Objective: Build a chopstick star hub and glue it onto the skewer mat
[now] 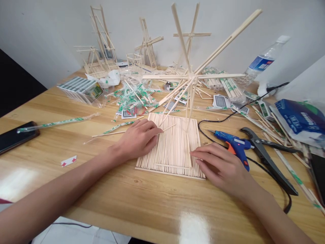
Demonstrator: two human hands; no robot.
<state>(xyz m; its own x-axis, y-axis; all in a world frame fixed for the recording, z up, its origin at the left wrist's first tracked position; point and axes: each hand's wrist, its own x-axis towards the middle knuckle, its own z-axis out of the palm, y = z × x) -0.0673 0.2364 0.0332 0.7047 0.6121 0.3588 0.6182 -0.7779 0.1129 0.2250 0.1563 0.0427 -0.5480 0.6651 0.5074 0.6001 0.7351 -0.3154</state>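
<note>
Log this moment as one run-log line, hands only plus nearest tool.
left hand: touching loose wooden stick on chopstick panel | right hand: resting on panel's edge | nearby: blue glue gun

White wall behind a wooden table, tiled floor below.

Smooth bamboo chopsticks, glossy wooden tabletop
</note>
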